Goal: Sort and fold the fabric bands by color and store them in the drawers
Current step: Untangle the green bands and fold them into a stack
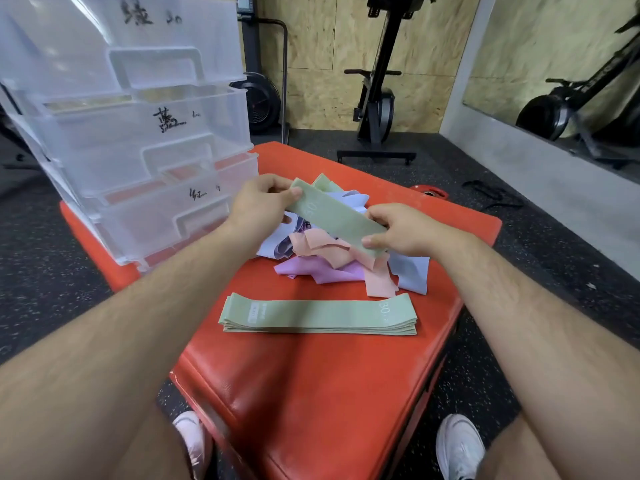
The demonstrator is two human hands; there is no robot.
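**Red pad, gym floor: one green band held taut above the stack**

On a red pad, the clear drawers stand at the left. The left hand pinches one end of a green band and the right hand pinches the other, over the mixed pile. The band's long axis slopes from far left to near right. The stack of folded green bands lies nearer the person, running across. Laying it down likely needs a slight turn; the right hand is nearer.

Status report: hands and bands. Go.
left hand, right hand each pinch an end of green band above mixed pile. Folded green stack on red mat. Clear path to drawers.
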